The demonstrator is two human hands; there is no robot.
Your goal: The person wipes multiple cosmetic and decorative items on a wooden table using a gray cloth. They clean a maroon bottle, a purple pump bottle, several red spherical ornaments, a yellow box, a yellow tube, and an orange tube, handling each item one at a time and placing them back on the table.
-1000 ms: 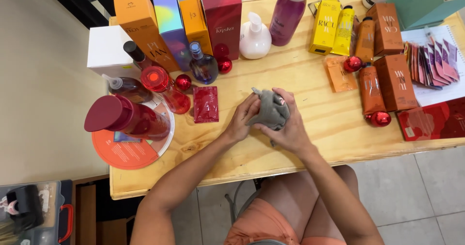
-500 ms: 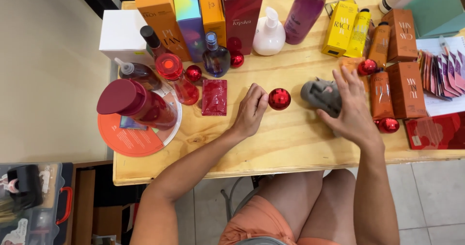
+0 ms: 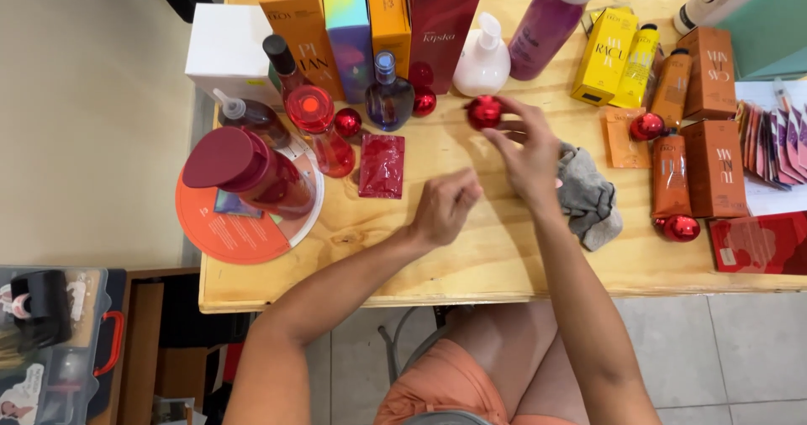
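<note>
Nearest to the body, the left hand (image 3: 445, 208) rests on the pale wooden table (image 3: 471, 265) with its fingers curled into a loose fist; it holds nothing that I can see, and it lies apart from every object. A little further out and to the right, the crumpled grey cloth (image 3: 588, 198) lies on the table just beside the right wrist; the hand is not gripping it.

Further away, the right hand (image 3: 530, 152) is lifted and reaches toward the far side; its thumb and fingertips close narrowly on a small shiny red ball-shaped object (image 3: 485, 111), which sits at the far-left tip of that hand. This object is round, so it has no long axis to speak of; the right hand is clearly the nearer one, while the left stays well behind it.

Beyond the ball, just beside it, stands the white pump bottle (image 3: 482, 59); to the left there are two more small red balls (image 3: 423, 89) near the dark blue glass perfume bottle (image 3: 389, 97); whether the held ball touches the table I cannot tell.
</note>
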